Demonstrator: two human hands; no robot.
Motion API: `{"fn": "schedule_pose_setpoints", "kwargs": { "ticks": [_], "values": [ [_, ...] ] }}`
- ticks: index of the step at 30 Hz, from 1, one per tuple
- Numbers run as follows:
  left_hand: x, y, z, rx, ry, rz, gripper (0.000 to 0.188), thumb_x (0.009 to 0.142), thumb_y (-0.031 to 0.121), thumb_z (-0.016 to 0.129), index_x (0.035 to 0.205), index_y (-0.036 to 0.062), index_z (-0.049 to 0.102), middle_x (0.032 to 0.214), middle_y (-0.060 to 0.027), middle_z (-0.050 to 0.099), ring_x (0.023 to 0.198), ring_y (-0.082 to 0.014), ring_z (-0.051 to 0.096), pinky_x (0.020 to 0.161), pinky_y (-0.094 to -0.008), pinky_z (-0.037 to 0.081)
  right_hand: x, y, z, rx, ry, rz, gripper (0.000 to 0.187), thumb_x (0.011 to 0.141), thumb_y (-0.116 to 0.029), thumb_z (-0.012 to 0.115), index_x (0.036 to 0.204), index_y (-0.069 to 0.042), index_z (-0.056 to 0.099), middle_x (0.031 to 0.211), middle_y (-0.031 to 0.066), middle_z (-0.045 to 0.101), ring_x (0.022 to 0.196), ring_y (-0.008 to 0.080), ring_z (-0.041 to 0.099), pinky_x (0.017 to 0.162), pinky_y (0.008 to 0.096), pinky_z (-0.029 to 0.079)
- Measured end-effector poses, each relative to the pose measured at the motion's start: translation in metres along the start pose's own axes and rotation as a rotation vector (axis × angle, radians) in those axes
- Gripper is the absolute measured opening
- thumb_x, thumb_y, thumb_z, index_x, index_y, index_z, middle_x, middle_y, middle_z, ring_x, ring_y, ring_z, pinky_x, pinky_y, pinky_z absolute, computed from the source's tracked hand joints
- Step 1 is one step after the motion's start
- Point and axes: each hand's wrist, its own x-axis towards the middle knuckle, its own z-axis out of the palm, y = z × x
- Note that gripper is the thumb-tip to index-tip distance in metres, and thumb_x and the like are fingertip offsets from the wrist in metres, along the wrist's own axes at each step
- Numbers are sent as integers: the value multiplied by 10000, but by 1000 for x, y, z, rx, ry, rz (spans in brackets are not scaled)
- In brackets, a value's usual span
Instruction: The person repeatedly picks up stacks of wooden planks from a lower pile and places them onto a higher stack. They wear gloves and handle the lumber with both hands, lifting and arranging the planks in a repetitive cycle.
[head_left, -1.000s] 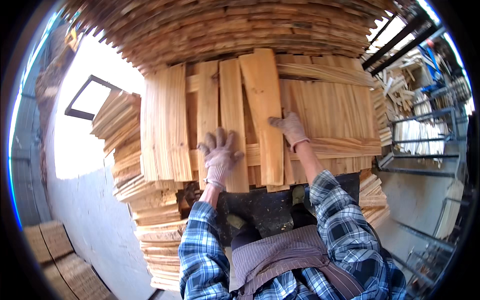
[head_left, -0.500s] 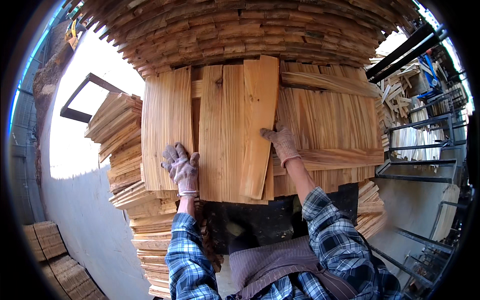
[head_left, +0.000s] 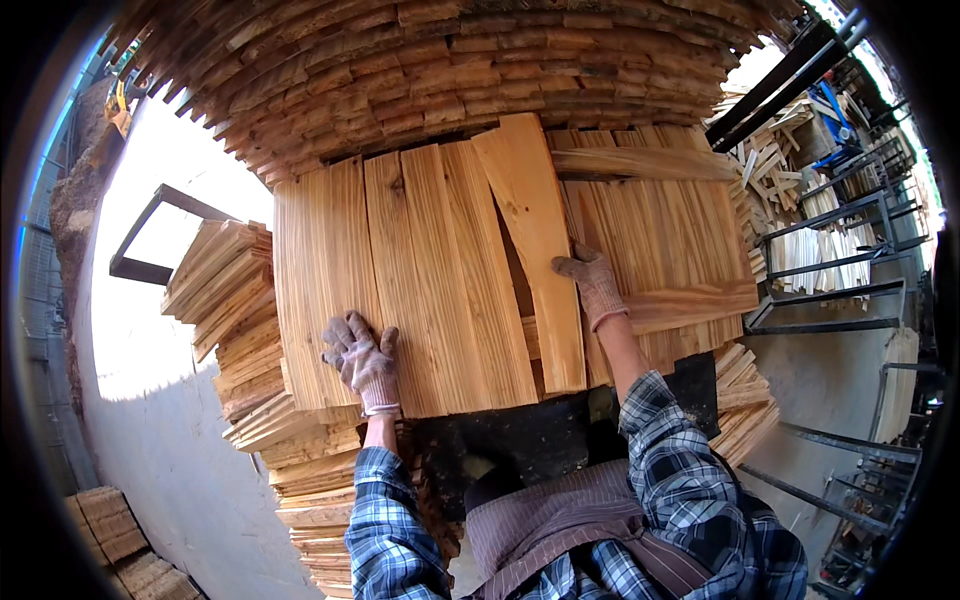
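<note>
My left hand (head_left: pixel 362 365), in a worn knitted glove, lies flat with its fingers spread on a wide wooden board (head_left: pixel 320 260) at the left of a layer of boards. My right hand (head_left: pixel 592 287), gloved too, grips the right edge of a loose wooden board (head_left: pixel 540 230), thumb on its face and fingers partly hidden. This loose board slants, its far end to the left, partly overlapping the neighbouring boards. A narrow dark gap shows beside it. Between my hands several grained boards (head_left: pixel 440 290) lie side by side, edges touching.
A high stack of rough-ended boards (head_left: pixel 470 70) rises behind the layer. Uneven board piles stand at the left (head_left: pixel 235 290) and right (head_left: pixel 745 400). Two crosswise boards (head_left: pixel 690 308) lie over the right part. Black metal frames (head_left: pixel 850 320) stand on the far right, near scrap wood (head_left: pixel 775 170).
My right hand has moved right, swinging the loose board's near end rightward. The gap between the left board and its neighbour has closed. My left hand stays flat in nearly the same place.
</note>
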Motion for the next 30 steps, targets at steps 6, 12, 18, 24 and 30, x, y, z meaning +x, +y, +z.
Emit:
{"fn": "schedule_pose_setpoints", "kwargs": {
  "ticks": [6,12,18,24,30],
  "values": [
    [2,-9,14,41,42,24,811,884,622,488,1463,63,384,1528,-245,294,1420,-449,231,1147,-623,98,17,39,-6,-344,122,45,437,755,-139,793,1129,44,659,927,88,698,810,152,654,709,274,534],
    [0,-2,9,23,23,26,787,896,583,499,1449,34,395,1525,-259,287,1403,-477,237,1144,-595,142,24,53,-6,-29,149,-12,494,779,-326,755,1137,5,672,907,110,707,820,173,666,736,305,524],
    [-2,5,-1,105,-34,7,822,889,637,469,1458,51,379,1538,-244,263,1405,-476,232,1130,-622,165,-21,-15,32,-712,128,15,554,823,-432,678,1132,28,656,972,191,702,897,254,679,779,370,515],
    [0,5,6,69,-25,-15,834,869,629,507,1463,58,376,1538,-236,273,1412,-458,233,1139,-619,142,-19,-38,62,-1296,55,-169,774,765,-453,737,1340,-9,472,1071,241,646,1001,374,634,823,442,506],
    [6,1,-1,-20,-20,-8,795,867,579,546,1442,49,402,1534,-243,278,1427,-438,210,1147,-598,108,0,-17,34,-1191,43,-400,843,695,-264,809,1380,-3,392,1041,293,602,941,410,618,786,454,525]
  ]
}}
